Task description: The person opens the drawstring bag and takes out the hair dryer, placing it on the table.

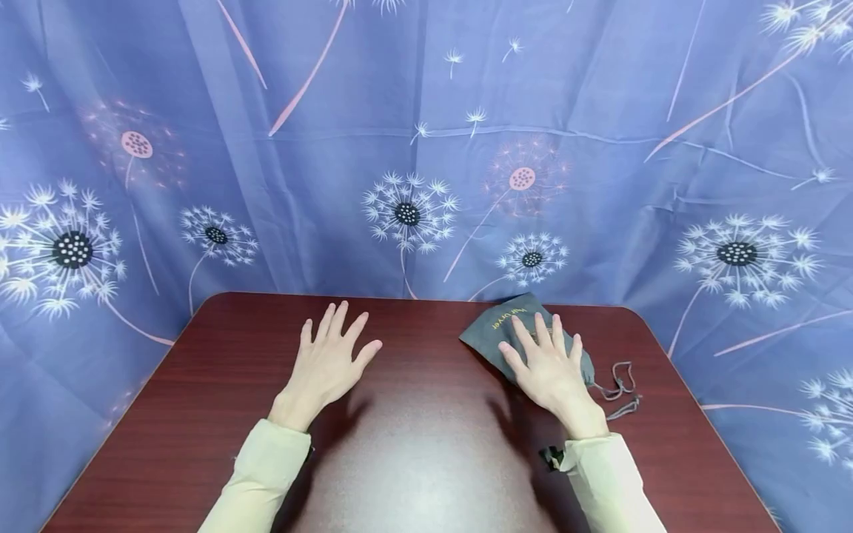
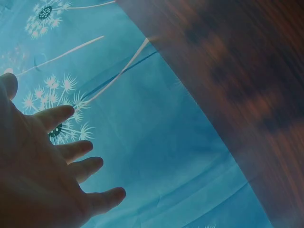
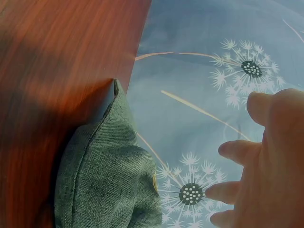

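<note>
A dark grey-green cloth pouch (image 1: 489, 337) with yellow lettering and a grey drawstring lies at the back right of the table. My right hand (image 1: 549, 370) is held over it with fingers spread, hiding part of the lettering. In the right wrist view the pouch (image 3: 109, 175) stands apart from the right hand (image 3: 278, 161), with a gap between them. At the left, my left hand (image 1: 326, 366) hovers above the table, fingers spread and holding nothing. The left wrist view shows the left hand (image 2: 42, 166) with separated fingers.
The dark red wooden table (image 1: 413, 370) has rounded back corners. A blue curtain (image 1: 320, 207) printed with dandelions hangs behind it and along both sides. The pouch's grey cord (image 1: 623, 385) trails to the right. Something small and black (image 1: 552, 457) shows at the right cuff.
</note>
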The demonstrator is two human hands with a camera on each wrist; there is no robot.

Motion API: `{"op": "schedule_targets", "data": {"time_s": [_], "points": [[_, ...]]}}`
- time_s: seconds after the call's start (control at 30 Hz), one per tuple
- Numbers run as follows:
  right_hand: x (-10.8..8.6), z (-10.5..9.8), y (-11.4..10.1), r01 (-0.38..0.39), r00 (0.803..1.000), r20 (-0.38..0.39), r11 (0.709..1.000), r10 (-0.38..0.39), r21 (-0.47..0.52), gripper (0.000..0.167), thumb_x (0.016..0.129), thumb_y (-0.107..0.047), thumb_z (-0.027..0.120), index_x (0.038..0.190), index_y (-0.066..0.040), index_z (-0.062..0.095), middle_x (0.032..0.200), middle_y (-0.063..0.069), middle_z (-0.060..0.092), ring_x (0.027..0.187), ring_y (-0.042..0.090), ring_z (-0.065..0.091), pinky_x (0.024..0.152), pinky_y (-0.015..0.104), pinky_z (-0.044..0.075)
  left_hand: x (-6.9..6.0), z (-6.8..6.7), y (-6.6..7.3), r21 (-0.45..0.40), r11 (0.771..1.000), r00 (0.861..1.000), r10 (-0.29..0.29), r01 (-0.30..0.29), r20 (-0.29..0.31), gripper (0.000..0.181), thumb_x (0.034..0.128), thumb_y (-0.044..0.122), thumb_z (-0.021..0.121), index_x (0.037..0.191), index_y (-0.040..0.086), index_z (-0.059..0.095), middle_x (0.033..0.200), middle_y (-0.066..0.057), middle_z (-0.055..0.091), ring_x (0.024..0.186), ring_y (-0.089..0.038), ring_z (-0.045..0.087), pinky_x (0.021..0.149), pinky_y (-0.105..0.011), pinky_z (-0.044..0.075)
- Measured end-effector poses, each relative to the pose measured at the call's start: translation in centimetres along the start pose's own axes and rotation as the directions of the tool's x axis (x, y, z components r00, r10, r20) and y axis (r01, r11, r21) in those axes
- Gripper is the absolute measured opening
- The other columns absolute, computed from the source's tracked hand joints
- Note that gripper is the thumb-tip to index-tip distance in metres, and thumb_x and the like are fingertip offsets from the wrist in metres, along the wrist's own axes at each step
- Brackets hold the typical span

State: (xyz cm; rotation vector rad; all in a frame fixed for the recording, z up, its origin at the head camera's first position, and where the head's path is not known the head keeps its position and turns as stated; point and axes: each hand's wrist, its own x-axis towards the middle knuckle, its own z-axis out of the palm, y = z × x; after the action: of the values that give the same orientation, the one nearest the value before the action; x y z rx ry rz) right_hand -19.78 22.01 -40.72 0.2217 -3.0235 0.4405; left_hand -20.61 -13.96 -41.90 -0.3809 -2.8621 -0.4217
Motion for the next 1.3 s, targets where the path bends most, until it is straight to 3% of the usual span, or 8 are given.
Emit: {"op": "schedule_targets", "data": {"time_s": [0.4,0.7,1.07,1.3], "points": [[-0.3,-0.1,-0.2,0.007,1.0,0.002,1.0,-0.007,0.003,0.074,0.098,-0.065,0.024,0.156,-0.018,0.026,0.159,0.024,0.014,0.145,0.044,-0.006,0.104,0.07,-0.005,0.1,0.1,0.2,-0.008,1.0,1.0,0.012,-0.012,0.008,0.07,0.0973,0.064,0.033,0.15,0.018,0.041,0.158,-0.017,0.025,0.147,-0.034,0.013,0.11,-0.063,0.008],[-0.5,-0.9,1.0,-0.011,1.0,-0.001,1.0,0.011,0.024,0.074,0.1,-0.063,0.025,0.155,-0.014,0.027,0.157,0.027,0.015,0.145,0.046,-0.004,0.105,0.071,-0.001,1.1,1.1,1.1,-0.025,0.999,0.998,0.022,-0.021,0.052,0.071,0.0973,0.067,0.027,0.15,0.021,0.04,0.158,-0.015,0.026,0.147,-0.032,0.013,0.109,-0.062,0.014],[-0.8,-1.2,3.1,-0.023,0.999,0.026,0.994,0.02,0.11,0.07,0.102,-0.057,0.029,0.154,-0.01,0.027,0.157,0.028,0.013,0.144,0.047,-0.005,0.104,0.071,0.003,3.9,3.3,4.8,-0.13,0.992,0.986,0.029,-0.008,0.162,0.066,0.1006,0.061,0.024,0.15,0.02,0.04,0.157,-0.016,0.027,0.145,-0.035,0.02,0.106,-0.06,0.024],[-0.9,-0.8,5.2,0.002,1.0,0.005,0.99,-0.002,0.143,0.065,0.104,-0.048,0.036,0.151,-0.004,0.032,0.153,0.033,0.02,0.141,0.053,0.005,0.103,0.072,0.01,5.8,5.0,7.5,-0.229,0.97,0.959,-0.016,0.084,0.282,0.065,0.1008,0.061,0.023,0.149,0.021,0.042,0.151,-0.01,0.039,0.136,-0.034,0.039,0.103,-0.057,0.033]]}}
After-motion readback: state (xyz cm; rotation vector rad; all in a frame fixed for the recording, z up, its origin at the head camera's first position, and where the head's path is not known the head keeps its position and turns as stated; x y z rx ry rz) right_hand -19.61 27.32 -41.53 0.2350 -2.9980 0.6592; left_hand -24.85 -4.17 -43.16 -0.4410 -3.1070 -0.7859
